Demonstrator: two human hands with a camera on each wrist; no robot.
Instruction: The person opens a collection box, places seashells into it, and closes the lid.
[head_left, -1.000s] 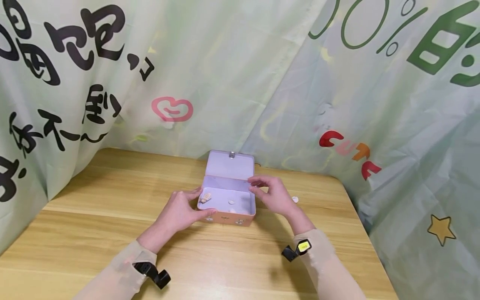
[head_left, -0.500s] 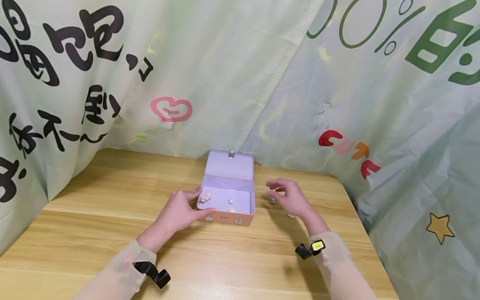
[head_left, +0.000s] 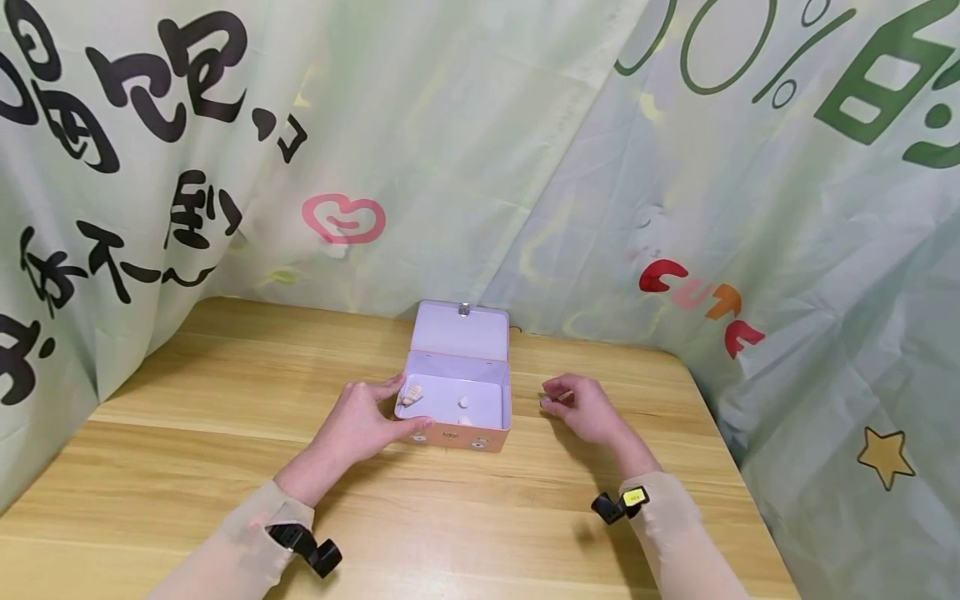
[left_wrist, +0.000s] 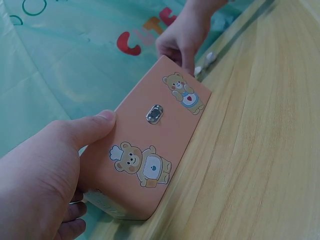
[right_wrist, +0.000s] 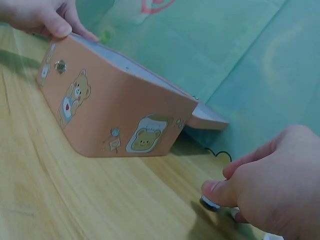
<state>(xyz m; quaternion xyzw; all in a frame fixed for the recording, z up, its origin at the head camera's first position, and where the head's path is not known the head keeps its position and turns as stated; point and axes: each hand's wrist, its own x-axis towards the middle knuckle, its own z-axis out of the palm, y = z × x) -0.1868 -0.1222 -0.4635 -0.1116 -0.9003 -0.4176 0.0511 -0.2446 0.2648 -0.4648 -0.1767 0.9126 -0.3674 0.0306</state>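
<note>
A small lidded tin box (head_left: 450,437), orange outside with bear pictures and lilac inside, stands with its lid (head_left: 460,331) up. My left hand (head_left: 360,421) grips its left end, thumb on the front wall (left_wrist: 132,125) and fingers behind. Inside lie a spiral seashell (head_left: 412,396) and a small white shell (head_left: 462,402), with another pale piece partly hidden by the front rim. Right of the box, my right hand (head_left: 591,410) is low over the tabletop, its thumb and fingers curled at a small white-and-dark shell (right_wrist: 209,204), pinching it close to the wood.
Another white piece (right_wrist: 273,236) lies under the right hand at the bottom of the right wrist view. The wooden table (head_left: 450,533) meets a printed curtain (head_left: 450,167) along its back edge, just behind the lid. A camera (head_left: 324,557) is strapped on the left wrist.
My right hand has left the box's right rim, moved right, then come down onto the small shell on the table. My left hand and the box have stayed put.
</note>
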